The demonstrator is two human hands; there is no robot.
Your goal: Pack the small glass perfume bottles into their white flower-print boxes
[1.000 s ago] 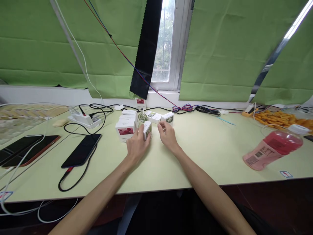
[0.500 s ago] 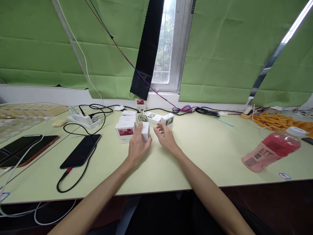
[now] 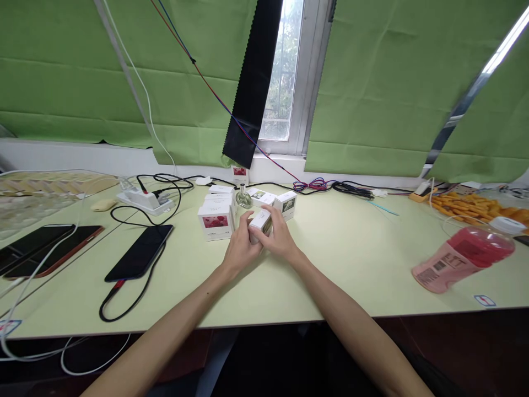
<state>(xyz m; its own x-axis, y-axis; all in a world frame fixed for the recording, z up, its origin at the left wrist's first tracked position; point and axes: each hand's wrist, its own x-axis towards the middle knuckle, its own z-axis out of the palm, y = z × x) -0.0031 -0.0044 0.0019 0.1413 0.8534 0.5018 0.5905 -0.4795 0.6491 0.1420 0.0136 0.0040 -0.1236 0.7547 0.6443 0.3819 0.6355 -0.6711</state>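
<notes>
Between my two hands is a small white box [image 3: 261,219], its top face tilted toward me. My left hand [image 3: 242,246] grips its left side, fingers closed against it. From the right, my right hand [image 3: 280,237] wraps its fingers and thumb around the same box. Just left stands a row of white boxes [image 3: 215,219], the front one with a red flower picture. Behind my hands sits a small clear glass bottle [image 3: 243,197]. A white box with a dark green picture [image 3: 286,204] stands beyond my right hand, and another white box [image 3: 262,197] lies beside it.
A black phone [image 3: 139,253] on a charging cable lies left, near a white power strip [image 3: 144,199]. A pink drink bottle [image 3: 463,259] leans at the right. Bundled cables [image 3: 351,189] run along the wall, and orange pieces [image 3: 467,208] lie far right.
My left hand has brought the small white box right and nearer to me, away from the row. My right hand has closed onto it, and the box is now turned.
</notes>
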